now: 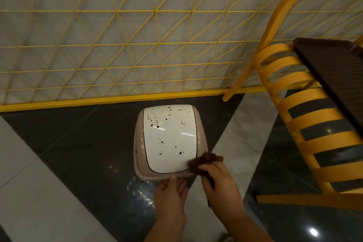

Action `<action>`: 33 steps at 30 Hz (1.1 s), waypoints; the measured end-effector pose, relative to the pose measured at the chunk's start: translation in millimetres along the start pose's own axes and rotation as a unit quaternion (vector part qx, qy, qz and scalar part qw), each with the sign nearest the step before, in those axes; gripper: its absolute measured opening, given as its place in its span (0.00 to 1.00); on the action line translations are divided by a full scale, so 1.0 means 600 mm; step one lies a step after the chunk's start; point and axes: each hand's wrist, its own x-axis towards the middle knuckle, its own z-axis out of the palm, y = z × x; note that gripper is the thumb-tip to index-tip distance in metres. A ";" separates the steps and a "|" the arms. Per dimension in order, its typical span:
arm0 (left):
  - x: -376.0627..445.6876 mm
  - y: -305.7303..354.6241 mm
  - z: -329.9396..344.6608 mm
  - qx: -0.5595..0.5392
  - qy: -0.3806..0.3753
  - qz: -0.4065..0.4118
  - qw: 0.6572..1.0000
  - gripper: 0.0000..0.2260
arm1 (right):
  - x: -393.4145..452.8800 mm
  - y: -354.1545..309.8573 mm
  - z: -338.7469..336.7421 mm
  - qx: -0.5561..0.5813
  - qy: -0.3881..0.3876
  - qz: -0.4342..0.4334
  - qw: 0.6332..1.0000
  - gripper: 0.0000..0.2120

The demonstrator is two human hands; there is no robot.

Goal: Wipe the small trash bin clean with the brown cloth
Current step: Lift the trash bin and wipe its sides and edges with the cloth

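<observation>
The small trash bin (170, 141) stands on the dark floor, seen from above: a beige body with a white swing lid speckled with dark brown spots. My right hand (220, 182) is shut on the brown cloth (204, 163), which presses on the lid's near right corner. My left hand (171, 196) holds the bin's near rim, thumb on top. A clear plastic liner shows under the bin's near edge.
A yellow wire fence (117, 45) with a yellow base rail runs behind the bin. A yellow slatted chair (306, 124) stands to the right, with a dark brown table edge (330, 65) above it. The floor has dark and light tiles.
</observation>
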 end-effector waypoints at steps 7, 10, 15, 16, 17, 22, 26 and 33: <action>0.011 -0.002 0.002 0.001 0.010 0.022 1.000 0.14 | 0.013 0.018 -0.028 -0.102 0.001 -0.020 0.995 0.15; 0.014 -0.006 0.002 0.009 0.009 0.034 0.999 0.14 | 0.005 0.008 -0.022 -0.136 -0.007 -0.041 0.990 0.17; 0.020 -0.006 0.001 0.023 0.000 0.040 0.999 0.14 | 0.009 0.003 -0.028 -0.186 -0.039 -0.104 0.976 0.19; 0.020 -0.006 0.000 0.023 -0.004 0.042 0.999 0.15 | 0.010 0.005 -0.030 -0.186 -0.036 -0.096 0.977 0.20; 0.021 -0.007 -0.001 0.024 -0.005 0.043 0.999 0.15 | 0.011 0.006 -0.030 -0.183 -0.031 -0.086 0.979 0.20; 0.019 -0.003 -0.001 0.015 -0.015 0.037 0.999 0.14 | 0.006 -0.016 0.002 -0.185 -0.062 -0.121 0.973 0.23; 0.023 -0.004 -0.002 0.022 -0.011 0.039 0.999 0.14 | 0.012 -0.005 -0.009 -0.185 -0.069 -0.119 0.973 0.23; 0.022 -0.007 -0.002 0.005 -0.013 0.037 0.999 0.14 | 0.005 -0.017 0.004 -0.177 -0.069 -0.114 0.975 0.24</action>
